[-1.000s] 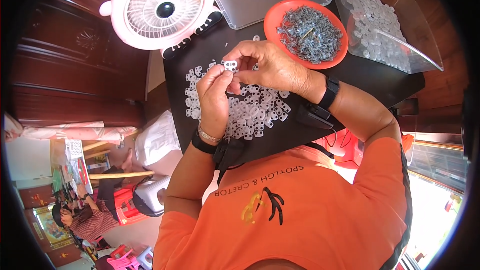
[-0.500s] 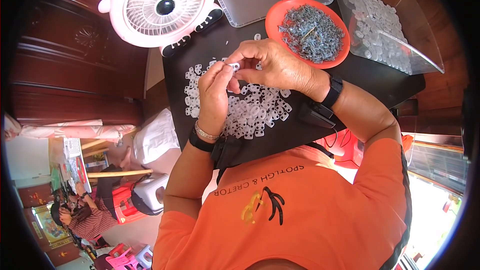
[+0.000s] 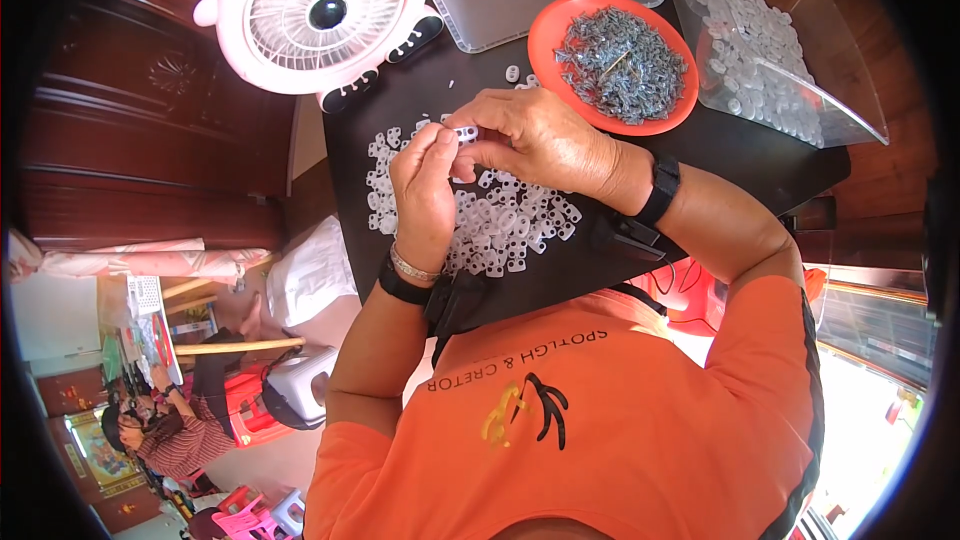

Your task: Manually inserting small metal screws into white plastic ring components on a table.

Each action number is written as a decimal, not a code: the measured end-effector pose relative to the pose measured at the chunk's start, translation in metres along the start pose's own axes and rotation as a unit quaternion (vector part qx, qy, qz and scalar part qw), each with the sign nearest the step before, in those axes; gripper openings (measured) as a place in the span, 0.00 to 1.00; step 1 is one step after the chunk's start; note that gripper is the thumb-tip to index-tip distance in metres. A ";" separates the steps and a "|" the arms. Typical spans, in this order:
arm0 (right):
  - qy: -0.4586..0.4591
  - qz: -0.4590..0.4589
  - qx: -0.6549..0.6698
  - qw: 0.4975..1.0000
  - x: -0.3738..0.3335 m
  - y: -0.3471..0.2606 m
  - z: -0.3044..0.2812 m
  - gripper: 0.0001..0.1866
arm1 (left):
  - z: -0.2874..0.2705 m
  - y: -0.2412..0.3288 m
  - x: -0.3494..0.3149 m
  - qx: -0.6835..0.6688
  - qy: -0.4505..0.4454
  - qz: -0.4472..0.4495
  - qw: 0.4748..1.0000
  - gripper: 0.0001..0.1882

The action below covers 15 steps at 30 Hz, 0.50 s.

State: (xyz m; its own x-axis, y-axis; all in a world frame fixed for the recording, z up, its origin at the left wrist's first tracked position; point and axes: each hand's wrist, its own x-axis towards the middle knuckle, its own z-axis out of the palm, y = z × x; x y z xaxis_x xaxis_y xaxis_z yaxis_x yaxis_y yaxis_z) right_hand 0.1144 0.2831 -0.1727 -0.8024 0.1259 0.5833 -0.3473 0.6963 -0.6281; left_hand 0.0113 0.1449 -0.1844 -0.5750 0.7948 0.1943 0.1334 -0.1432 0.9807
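Observation:
Above a heap of small white plastic pieces [image 3: 512, 225] with dark-looking holes, my two hands meet. Between thumb and fingers, my left hand [image 3: 424, 180] pinches one small white two-holed plastic piece [image 3: 466, 133]. From the other side my right hand [image 3: 545, 138] closes on the same piece, its fingertips partly hidden behind it. Whether the right fingers also hold some smaller part, I cannot make out. Just beyond the right wrist sits an orange-red plate [image 3: 543, 32] bearing a mound of tiny grey-blue translucent parts [image 3: 620, 65].
A pink-rimmed fan [image 3: 328, 15] stands at the table's far left, beside a clear plastic box [image 3: 480, 40]. At far right, a clear bin [image 3: 850, 115] holds white rounded pieces [image 3: 755, 50]. All stand on a dark table [image 3: 745, 165]. Another person [image 3: 190, 440] is at lower left.
Both hands keep their grip on the white piece, which has turned so that more of its holed face shows. The hands have shifted very slightly left.

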 end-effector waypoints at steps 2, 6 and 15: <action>0.003 -0.006 -0.002 1.000 0.000 0.001 0.000 0.15 | 0.000 0.001 0.000 0.008 -0.005 0.009 1.000 0.14; 0.008 -0.018 -0.006 1.000 -0.002 -0.001 0.000 0.14 | 0.001 0.004 -0.001 0.024 -0.013 0.029 0.999 0.14; -0.036 0.017 0.043 0.998 -0.001 -0.010 -0.003 0.10 | 0.000 0.006 -0.006 0.037 -0.002 0.046 0.998 0.15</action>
State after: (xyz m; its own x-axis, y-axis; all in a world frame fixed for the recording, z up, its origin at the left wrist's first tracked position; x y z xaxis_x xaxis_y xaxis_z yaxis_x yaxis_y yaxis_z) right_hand 0.1197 0.2783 -0.1654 -0.8458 0.0949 0.5249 -0.3581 0.6283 -0.6906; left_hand 0.0159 0.1395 -0.1796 -0.5545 0.7824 0.2837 0.2455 -0.1719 0.9540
